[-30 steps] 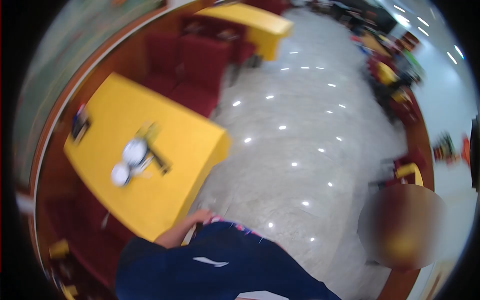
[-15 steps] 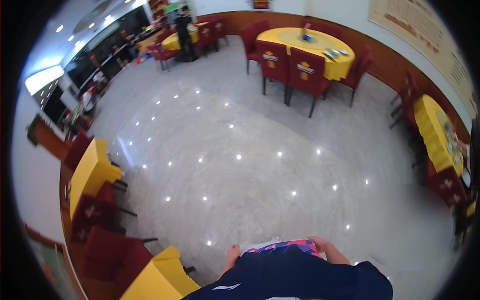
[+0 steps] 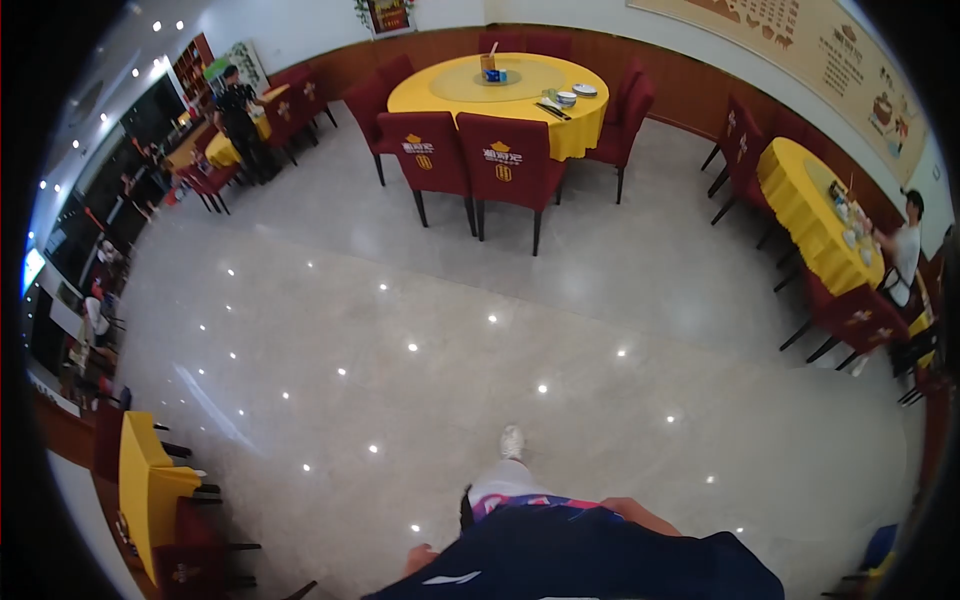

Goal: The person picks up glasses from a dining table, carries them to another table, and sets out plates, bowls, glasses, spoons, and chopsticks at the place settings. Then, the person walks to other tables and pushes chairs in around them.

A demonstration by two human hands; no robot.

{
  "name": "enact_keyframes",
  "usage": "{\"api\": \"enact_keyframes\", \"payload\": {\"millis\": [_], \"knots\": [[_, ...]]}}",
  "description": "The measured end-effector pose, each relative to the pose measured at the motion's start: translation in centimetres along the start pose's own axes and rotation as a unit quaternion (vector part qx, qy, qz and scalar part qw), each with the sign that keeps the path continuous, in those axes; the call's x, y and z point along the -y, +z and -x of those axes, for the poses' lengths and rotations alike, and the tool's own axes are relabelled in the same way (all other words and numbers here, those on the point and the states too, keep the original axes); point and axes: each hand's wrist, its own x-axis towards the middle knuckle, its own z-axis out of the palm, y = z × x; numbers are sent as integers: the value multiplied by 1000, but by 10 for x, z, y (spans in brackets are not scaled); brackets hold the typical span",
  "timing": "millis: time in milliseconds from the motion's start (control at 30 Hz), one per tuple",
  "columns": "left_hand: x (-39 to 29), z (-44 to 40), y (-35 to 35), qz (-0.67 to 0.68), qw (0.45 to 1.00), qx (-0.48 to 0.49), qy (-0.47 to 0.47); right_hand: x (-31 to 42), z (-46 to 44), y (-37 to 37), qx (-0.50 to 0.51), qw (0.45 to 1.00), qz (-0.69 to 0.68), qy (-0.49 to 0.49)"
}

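At the bottom of the view, my left hand (image 3: pixel 421 557) shows only in part beside the dark blue shirt (image 3: pixel 590 555); its fingers are too small to make out. On the other side, my right hand (image 3: pixel 622 507) is at the shirt's front edge, near the pink and blue patterned cloth (image 3: pixel 540 501), with its fingers hidden. Nothing can be made out in either hand. One white shoe (image 3: pixel 512 442) is on the floor ahead of my body.
A round yellow table (image 3: pixel 430 95) with red chairs (image 3: pixel 510 165) stands ahead, bearing bowls and chopsticks. A seated person (image 3: pixel 905 255) is at another yellow table (image 3: pixel 800 215) on the right. A person in dark clothes (image 3: pixel 238 120) stands far left. Another yellow table (image 3: pixel 150 485) is lower left.
The view has swung from the side tables to the round table, which now appears nearer. A white shoe has come into view. Both hands show less than half a second ago.
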Motion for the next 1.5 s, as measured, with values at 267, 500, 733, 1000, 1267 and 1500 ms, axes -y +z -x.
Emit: {"api": "enact_keyframes", "payload": {"millis": [267,500,733,1000,1267,1500], "knots": [[5,-309,-124,285,931,-7,-228,99,46,-134,-9,956,-273,107],[-293,-636,-279,468,874,-29,-128,147,81,-185,-130,924,-357,46],[-466,-745,-296,359,929,82,34,150,25,-337,-64,887,-458,1],[-394,-775,-279,190,923,241,-234,136,34,-525,78,861,-503,8],[-464,-815,-300,347,868,146,-323,165,37,-617,70,852,-518,12],[-514,-913,-278,342,860,201,-322,197,33,-723,45,878,-470,74]]}}
